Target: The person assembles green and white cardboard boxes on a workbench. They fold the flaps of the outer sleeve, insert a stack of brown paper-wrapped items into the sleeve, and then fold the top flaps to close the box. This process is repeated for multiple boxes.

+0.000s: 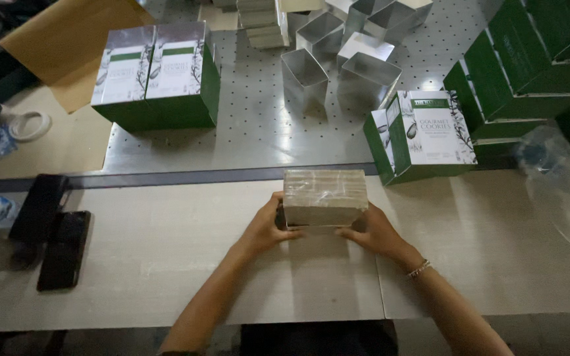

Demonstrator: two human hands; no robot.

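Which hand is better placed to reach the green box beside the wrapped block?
Likely the right hand. It rests on the block's right side, and the green box stands just beyond it on that side; the left hand is farther off.

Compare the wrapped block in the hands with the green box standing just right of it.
The wrapped block is plain tan under clear film; the green box is printed green and white. The block is gripped by the left hand and right hand; the box stands untouched. Both are rectangular, similar in size.
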